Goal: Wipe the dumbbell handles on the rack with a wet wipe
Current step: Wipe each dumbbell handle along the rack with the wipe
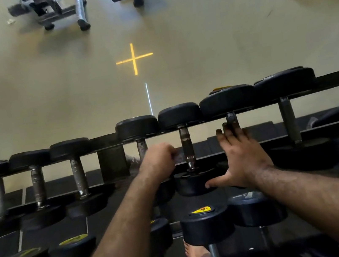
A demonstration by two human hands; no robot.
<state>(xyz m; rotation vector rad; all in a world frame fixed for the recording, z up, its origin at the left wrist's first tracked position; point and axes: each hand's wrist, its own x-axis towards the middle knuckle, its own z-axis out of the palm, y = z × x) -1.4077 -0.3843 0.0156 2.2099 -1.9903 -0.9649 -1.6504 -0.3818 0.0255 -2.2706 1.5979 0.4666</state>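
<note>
Hardly any legible writing anywhere. On the end cap of a lower-row dumbbell (207, 225), a yellow label (201, 210) with dark printed marks, possibly a number, too blurred and foreshortened to read. Similar yellow-green labels (76, 239) on two dumbbell ends at lower left, smeared by blur, nothing readable. A sliver of yellow (220, 88) on the far end of an upper-row dumbbell, no characters visible. On the floor (25, 95), a yellow cross mark (133, 59) like a plus sign, and just below it a thin white line (148, 98); no letters or numbers beside either.
</note>
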